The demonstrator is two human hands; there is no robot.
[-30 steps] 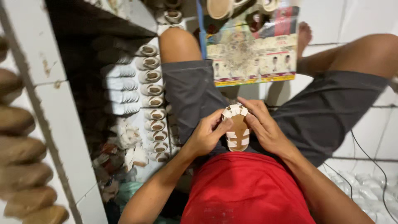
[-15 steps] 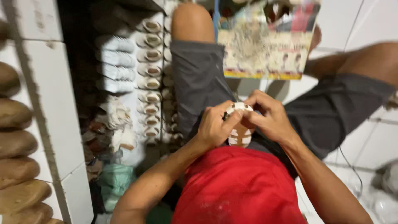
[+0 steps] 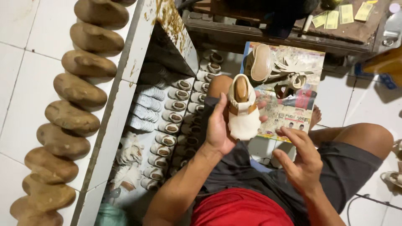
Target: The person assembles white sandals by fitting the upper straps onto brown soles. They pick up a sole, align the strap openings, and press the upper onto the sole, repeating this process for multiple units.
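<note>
Left hand (image 3: 218, 127) lifts a small cream shoe (image 3: 243, 109); right hand (image 3: 302, 159) hangs open beside it.

The shoe sits upright in the left hand's closed grip above the person's lap, its long axis running away from the body: the rounded, smooth cream toe end is nearest the wrist and the heel end points toward the printed paper sheet (image 3: 293, 109) on the floor. A tan wooden last (image 3: 241, 88) fills the opening, with a brown band across the middle. The right hand holds nothing, fingers loosely spread, just beside the shoe and not touching it. To the left, rows of similar small shoes (image 3: 167, 125) lie packed together, and lumpy brown wooden lasts (image 3: 79, 90) line the white tiled ledge.
</note>
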